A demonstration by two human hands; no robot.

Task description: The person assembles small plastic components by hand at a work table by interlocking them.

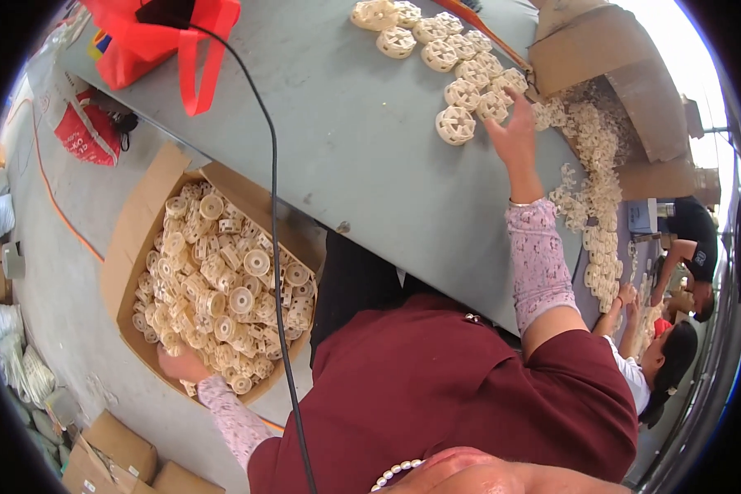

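Observation:
My right hand (514,144) reaches over the grey table (370,173), thumb and forefinger apart, at the near edge of a group of round cream plastic parts (455,125). These slotted, drum-like pieces stand side by side in slanting rows. My fingertips touch or nearly touch the closest ones on the right. Down at the left, my left hand (183,365) is at the near left corner of an open cardboard box (128,247). Loose cream plastic spools (240,298) fill that box. The left fingertips are among the spools by the wall, and their grip is hidden.
A black cable (273,165) hangs across the view. A red bag (132,49) sits on the table's far left. Small cream pieces (598,152) spill from a tipped cardboard box (593,53) at the right. Co-workers' hands (626,296) are beyond. Closed cartons (119,445) stand lower left.

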